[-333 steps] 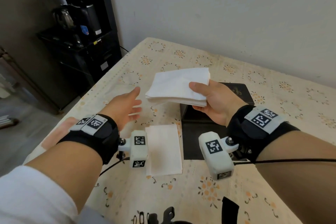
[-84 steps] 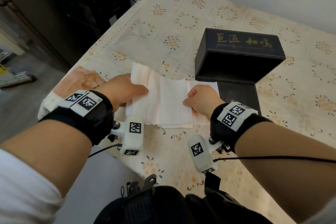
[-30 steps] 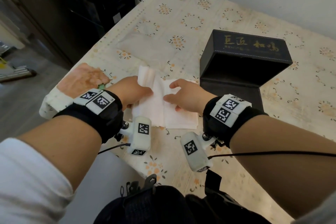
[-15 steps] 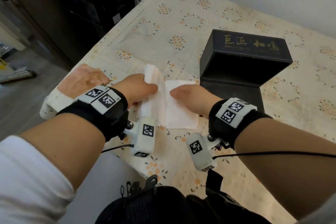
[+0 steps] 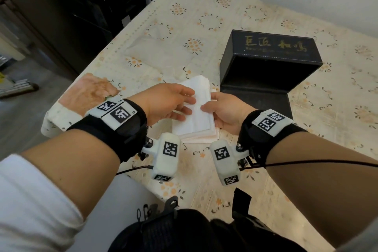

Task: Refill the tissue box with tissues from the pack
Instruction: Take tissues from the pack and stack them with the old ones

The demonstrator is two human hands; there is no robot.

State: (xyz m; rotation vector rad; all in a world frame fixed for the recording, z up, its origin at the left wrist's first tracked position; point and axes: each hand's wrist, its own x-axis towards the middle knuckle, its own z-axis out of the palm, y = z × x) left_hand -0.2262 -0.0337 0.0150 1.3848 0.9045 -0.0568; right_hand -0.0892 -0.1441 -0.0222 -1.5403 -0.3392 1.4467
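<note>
Folded over and narrowed since half a second ago: stack of tissues now shut into one slim white wad, no longer spread in two flaps. Lies on the table between both hands, just beside the near left corner of the tissue box, its far end close to the box's dropped front flap.

Left hand: fingers straight and close together, laid flat across the top of the stack's left side; thumb hidden, so cannot tell whether it grips from below. Right hand: thumb pressed on the stack's right edge, other fingers tucked beneath and out of sight, apparently pinching.

Step in hand, by judgement: squaring the wad to fit the box. Not yet loaded; box cavity dark and seemingly empty, open toward the wearer.

Next move probably calls for lifting the wad as one piece, keeping both long edges pinched so no sheets fan out, then carrying it right and forward, long side in line with the box's length, and sliding it in over the flap.

Edges: table's near-left corner close behind the left wrist, with the cloth hanging off there. Open cloth to the far left of the stack, apart from a clear wrapper, likely the emptied pack. Nothing between stack and box mouth.
</note>
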